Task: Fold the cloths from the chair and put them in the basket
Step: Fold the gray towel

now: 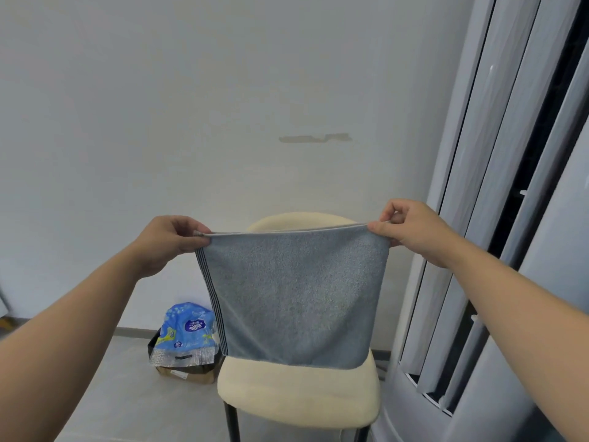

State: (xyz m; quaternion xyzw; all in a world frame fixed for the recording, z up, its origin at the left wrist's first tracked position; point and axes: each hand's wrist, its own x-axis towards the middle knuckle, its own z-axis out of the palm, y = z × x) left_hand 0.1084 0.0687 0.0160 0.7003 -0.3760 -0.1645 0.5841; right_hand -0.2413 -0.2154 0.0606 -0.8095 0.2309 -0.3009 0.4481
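Blue cloth (294,295) held up in the air, doubled over, in front of the chair (296,397).
My left hand (165,240) pinches its top left corner, my right hand (411,228) the top right; top edge taut, bottom edge hangs just above the seat. Blue bag (186,334) on the floor, left.

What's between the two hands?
A blue cloth: the left hand and right hand each pinch a top corner, so it hangs in front of the chair. Head view shows it.

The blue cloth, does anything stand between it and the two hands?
Nothing visible does. The left hand and the right hand pinch the top corners of the blue cloth, which hangs in front of the cream chair. No basket is in view.
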